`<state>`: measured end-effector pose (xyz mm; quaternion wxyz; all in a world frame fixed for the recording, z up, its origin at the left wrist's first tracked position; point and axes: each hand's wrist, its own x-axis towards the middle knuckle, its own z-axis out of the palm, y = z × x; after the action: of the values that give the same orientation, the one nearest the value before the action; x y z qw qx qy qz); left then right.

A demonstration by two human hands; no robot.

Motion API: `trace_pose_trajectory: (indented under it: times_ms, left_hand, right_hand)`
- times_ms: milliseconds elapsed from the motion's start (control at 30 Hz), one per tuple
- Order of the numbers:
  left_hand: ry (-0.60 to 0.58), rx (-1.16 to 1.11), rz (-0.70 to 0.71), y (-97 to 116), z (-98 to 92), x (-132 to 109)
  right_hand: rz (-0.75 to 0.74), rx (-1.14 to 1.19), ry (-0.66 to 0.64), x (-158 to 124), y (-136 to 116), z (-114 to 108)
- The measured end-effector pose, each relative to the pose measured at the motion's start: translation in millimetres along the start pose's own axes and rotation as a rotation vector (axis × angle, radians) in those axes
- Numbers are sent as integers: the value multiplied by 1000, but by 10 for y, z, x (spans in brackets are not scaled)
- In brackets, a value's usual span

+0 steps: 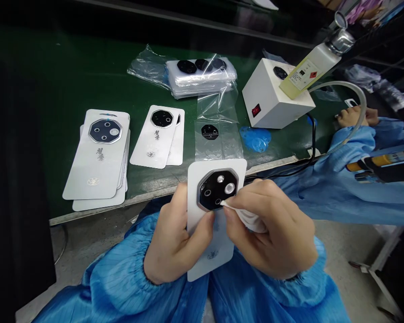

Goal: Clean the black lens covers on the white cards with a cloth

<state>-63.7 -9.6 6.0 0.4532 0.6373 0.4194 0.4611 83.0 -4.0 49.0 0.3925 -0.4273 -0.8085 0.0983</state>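
1. The green desk (pixel 70 76) carried stacked white cards (pixel 99 157), a white box (pixel 269 94) with a red rocker switch (pixel 256 110), and a dispenser bottle (pixel 309 67) showing a red hazard diamond; its small print was unreadable.
2. A co-worker's hand (pixel 355 116) lay off to the right.
3. Below the desk edge, the left hand (pixel 178 237) gripped a white card (pixel 208 264), while the right hand (pixel 272 229) pinched a white wipe (pixel 249 220) against its black octagonal lens plate (pixel 217 190).
4. Heavy pressure or grit in the wipe could scratch the plate; a loose grip could drop the card. The card's stylized characters were illegible.

Glossy black glass lens plate (pixel 215 190) in brushed-metal rim (pixel 199 193).
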Motion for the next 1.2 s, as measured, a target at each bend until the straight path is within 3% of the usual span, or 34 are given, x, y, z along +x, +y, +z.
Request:
trace_pose_trajectory:
  times_ms: [167, 467, 867, 1200]
  left_hand:
    - [73, 240, 84, -10, 44, -23]
    - [109, 480, 207, -89, 97, -68]
    - [74, 514, 228, -107, 89, -51]
    - [76, 488, 202, -52, 66, -29]
  right_hand:
    - [34, -57, -14, 1, 3, 95]
    - [100, -111, -18, 23, 6, 129]
    - [78, -185, -63, 35, 12, 140]
    - [52, -231, 25, 19, -16, 115]
